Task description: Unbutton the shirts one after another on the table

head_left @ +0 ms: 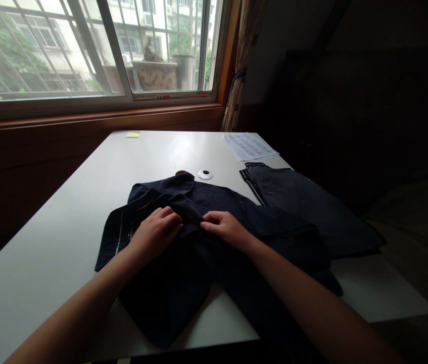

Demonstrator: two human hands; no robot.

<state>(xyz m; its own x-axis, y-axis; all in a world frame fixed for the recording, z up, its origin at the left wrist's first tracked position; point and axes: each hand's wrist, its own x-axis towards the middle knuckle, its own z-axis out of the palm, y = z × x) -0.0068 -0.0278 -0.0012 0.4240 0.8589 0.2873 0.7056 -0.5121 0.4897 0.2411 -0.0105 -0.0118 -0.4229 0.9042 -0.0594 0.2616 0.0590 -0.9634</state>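
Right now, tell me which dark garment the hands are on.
The near navy garment, under both the left hand and right hand; the other, a piped garment, lies untouched to its right.

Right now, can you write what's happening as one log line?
left hand: pinching shirt | right hand: pinching shirt | shirt: on table | beside: folded cloth

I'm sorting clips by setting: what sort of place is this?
Probably a room at home: a white table under a barred window with a curtain, and a dark shirt under both hands.
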